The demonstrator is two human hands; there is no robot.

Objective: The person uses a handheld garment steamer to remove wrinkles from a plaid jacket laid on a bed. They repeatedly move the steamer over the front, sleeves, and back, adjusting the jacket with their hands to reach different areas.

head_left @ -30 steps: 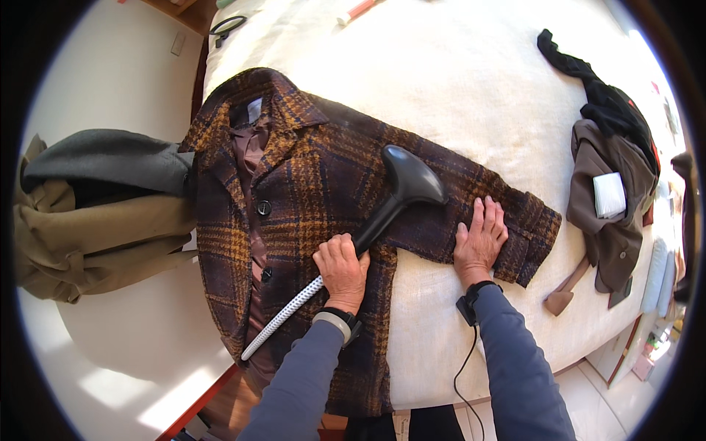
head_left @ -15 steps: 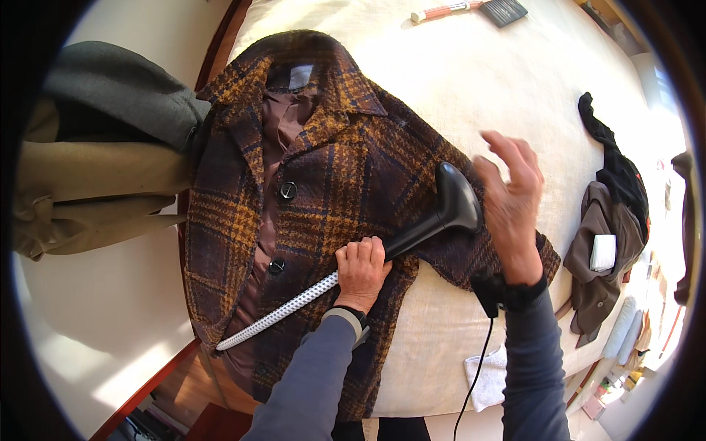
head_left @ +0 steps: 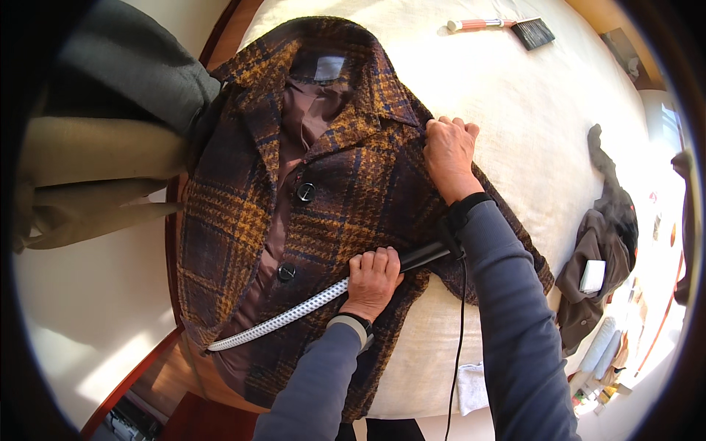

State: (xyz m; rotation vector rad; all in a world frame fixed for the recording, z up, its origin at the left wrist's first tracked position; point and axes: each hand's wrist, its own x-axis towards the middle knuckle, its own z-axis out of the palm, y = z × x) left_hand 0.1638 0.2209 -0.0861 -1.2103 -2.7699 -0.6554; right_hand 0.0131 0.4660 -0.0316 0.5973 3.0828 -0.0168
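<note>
A brown, navy and mustard plaid coat (head_left: 346, 228) lies spread on the pale bed cover (head_left: 515, 95), its brown lining showing down the front opening. My left hand (head_left: 373, 283) is wrapped round the black handle of a garment steamer (head_left: 424, 255), held across the lower part of the coat. From that handle a white patterned hose (head_left: 294, 317) runs down to the left. The steamer's head is hidden behind my right forearm. Up at the coat's right shoulder seam, my right hand (head_left: 451, 156) is closed, its fingers pinching the fabric.
A brush with dark bristles (head_left: 532, 33) lies at the far edge. Dark crumpled clothing (head_left: 588, 294) with a small white packet (head_left: 593, 276) is at the right. Grey and olive garments (head_left: 103, 154) hang at the left. A black cord (head_left: 457, 353) dangles beside my right forearm.
My right hand has gone from open in the air, right of the steamer head, up and left onto the coat's shoulder, where it has closed. My left hand still holds the steamer.
</note>
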